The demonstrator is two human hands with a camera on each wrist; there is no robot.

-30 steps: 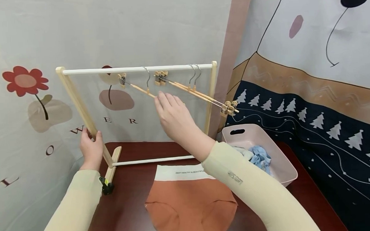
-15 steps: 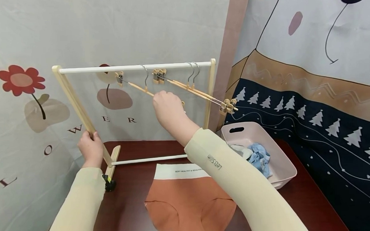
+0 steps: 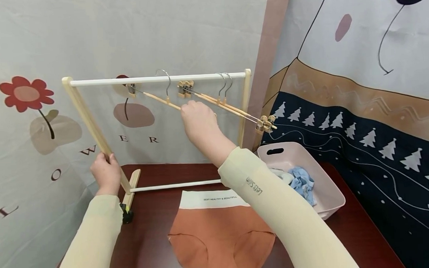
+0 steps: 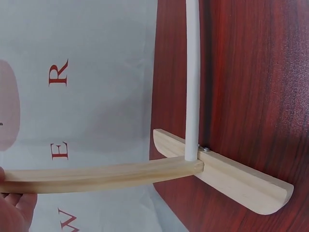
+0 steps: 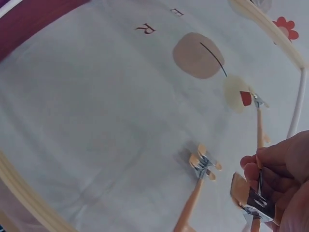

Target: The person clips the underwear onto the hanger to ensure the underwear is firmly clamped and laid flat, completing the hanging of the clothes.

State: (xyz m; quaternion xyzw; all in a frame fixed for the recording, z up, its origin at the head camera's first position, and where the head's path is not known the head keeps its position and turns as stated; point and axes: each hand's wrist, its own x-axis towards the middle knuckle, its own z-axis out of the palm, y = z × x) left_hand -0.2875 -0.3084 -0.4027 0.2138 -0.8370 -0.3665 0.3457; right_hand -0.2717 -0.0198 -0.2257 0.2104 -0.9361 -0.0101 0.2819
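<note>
My left hand (image 3: pixel 107 173) grips the left wooden upright (image 3: pixel 90 118) of a small drying rack; in the left wrist view its fingers (image 4: pixel 26 203) show at the wood. My right hand (image 3: pixel 201 120) holds a wooden clip hanger (image 3: pixel 156 99) by its bar. The metal hook (image 3: pixel 168 82) of this hanger stands above and across the white top rail (image 3: pixel 124 80). One hanger clip (image 5: pixel 258 205) sits close by the right fingers in the right wrist view. Two more clip hangers (image 3: pixel 223 105) hang to the right. Orange-brown briefs (image 3: pixel 221 224) with a white waistband lie flat on the table.
A pink plastic basket (image 3: pixel 330 193) with blue and pale cloth (image 3: pixel 301 182) inside stands at the right of the dark red table (image 3: pixel 147 246). A lower white rail (image 3: pixel 177 186) joins the rack's feet. Printed curtains hang behind and to the right.
My right fingers have curled round the hanger bar. The hanger has risen slightly and its hook has turned and lifted at the rail. The left hand stays on the upright.
</note>
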